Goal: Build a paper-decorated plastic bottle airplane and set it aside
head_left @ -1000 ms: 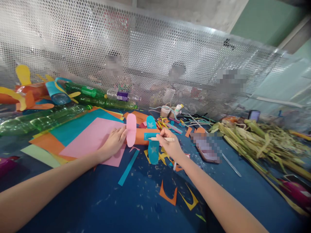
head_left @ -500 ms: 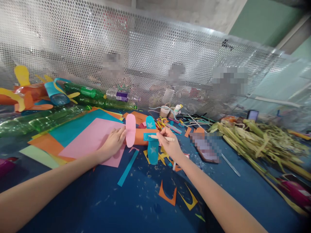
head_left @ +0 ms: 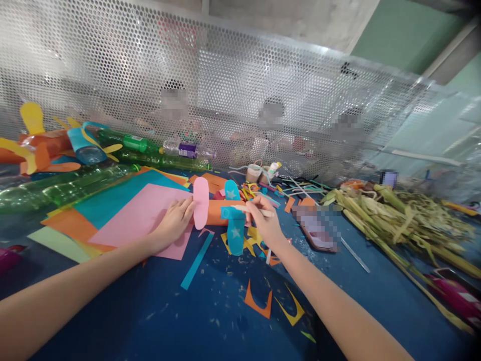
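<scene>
A toy airplane has an orange tube body (head_left: 216,213), a blue wing (head_left: 235,241) with white stars and a rounded pink tail piece (head_left: 201,203). My left hand (head_left: 176,220) grips its tail end from the left, with some fingertips hidden behind the pink piece. In a writing grip, my right hand (head_left: 263,220) holds a white pen (head_left: 267,213). The pen's tip is over the blue patch (head_left: 230,213) on the body, just right of a small white outline. Under my left hand lies pink paper (head_left: 139,215).
Green bottles (head_left: 93,183) and other paper crafts (head_left: 48,145) stand at the left. Orange cutouts (head_left: 259,303), a blue strip (head_left: 197,260), a phone (head_left: 317,233) and dry husks (head_left: 406,215) lie around. Behind runs a perforated metal screen (head_left: 233,75) with people beyond it.
The pen has shifted slightly right along the blue patch, and the small white outline now looks more closed. My left hand and the airplane stay nearly where they were.
</scene>
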The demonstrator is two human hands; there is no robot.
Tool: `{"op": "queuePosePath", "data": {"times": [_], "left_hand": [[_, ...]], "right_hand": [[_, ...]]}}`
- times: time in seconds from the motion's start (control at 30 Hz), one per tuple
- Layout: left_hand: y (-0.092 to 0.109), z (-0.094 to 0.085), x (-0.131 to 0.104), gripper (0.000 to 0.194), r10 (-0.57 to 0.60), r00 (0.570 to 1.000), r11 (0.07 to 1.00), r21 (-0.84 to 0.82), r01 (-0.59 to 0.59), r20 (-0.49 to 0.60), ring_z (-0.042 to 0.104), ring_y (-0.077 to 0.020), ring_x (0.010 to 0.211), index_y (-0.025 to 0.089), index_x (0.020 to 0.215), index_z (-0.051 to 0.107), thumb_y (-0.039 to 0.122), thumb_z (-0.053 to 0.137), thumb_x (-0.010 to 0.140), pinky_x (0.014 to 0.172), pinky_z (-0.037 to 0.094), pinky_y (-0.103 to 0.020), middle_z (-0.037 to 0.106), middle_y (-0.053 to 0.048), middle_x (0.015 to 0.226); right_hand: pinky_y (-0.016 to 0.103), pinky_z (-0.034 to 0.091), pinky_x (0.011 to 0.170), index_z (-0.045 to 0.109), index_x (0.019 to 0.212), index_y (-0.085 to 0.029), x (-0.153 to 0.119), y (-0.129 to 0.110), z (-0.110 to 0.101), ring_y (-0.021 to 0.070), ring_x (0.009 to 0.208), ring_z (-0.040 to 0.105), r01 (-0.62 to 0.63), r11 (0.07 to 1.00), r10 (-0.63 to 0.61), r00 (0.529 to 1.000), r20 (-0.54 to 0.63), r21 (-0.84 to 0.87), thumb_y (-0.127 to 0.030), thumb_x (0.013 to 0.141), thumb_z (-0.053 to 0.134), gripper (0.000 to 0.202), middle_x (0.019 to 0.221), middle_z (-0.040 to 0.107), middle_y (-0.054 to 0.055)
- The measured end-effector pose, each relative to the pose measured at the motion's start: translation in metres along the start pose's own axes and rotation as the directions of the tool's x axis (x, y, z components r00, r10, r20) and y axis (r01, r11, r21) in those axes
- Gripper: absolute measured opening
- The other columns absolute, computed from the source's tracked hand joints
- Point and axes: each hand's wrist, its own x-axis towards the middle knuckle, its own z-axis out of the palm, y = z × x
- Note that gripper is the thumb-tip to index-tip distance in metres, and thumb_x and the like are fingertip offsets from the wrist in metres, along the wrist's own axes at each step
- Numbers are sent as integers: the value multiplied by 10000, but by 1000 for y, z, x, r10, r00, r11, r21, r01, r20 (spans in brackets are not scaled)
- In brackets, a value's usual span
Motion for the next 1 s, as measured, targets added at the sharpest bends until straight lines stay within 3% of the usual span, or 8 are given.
{"op": "queuePosePath", "data": {"times": [0.17, 0.33, 0.6, 1.0], "left_hand": [[-1, 2, -1, 411, 10, 1000, 1000, 16, -10, -25, 499, -234, 1063, 149, 1143, 491, 127, 160, 902, 931, 366, -422, 507, -115, 1258], [0, -1, -1, 406, 8, 999, 1000, -25, -9, -41, 507, -224, 1014, 155, 1120, 501, 155, 148, 920, 905, 384, -410, 521, -104, 1229], [0, 0, 0, 428, 9, 1000, 1000, -24, -9, -15, 497, -236, 998, 127, 1110, 505, 150, 126, 913, 903, 375, -421, 525, -127, 1209], [2, -3, 1, 415, -3, 1000, 999, -37, 3, -7, 505, -229, 955, 143, 1091, 506, 161, 131, 915, 877, 387, -415, 539, -122, 1176]], "right_hand": [[210, 387, 414, 368, 641, -222, 1, -1, -11, 85, 382, 429, 19, 1000, -18, 999, -48, 14, -294, 813, 537, 252, 431, 442, -89], [225, 417, 418, 367, 647, -226, 1, 1, -7, 90, 378, 424, 3, 1000, -3, 1000, 1, 27, -295, 812, 521, 236, 428, 427, -94], [213, 393, 405, 357, 640, -228, 2, -1, -4, 91, 385, 425, -36, 998, 33, 997, -69, -49, -296, 797, 521, 238, 428, 419, -92], [234, 401, 445, 379, 667, -228, 3, 8, -4, 101, 404, 456, 0, 998, 2, 1000, 31, -58, -327, 818, 541, 242, 457, 464, -83]]}}
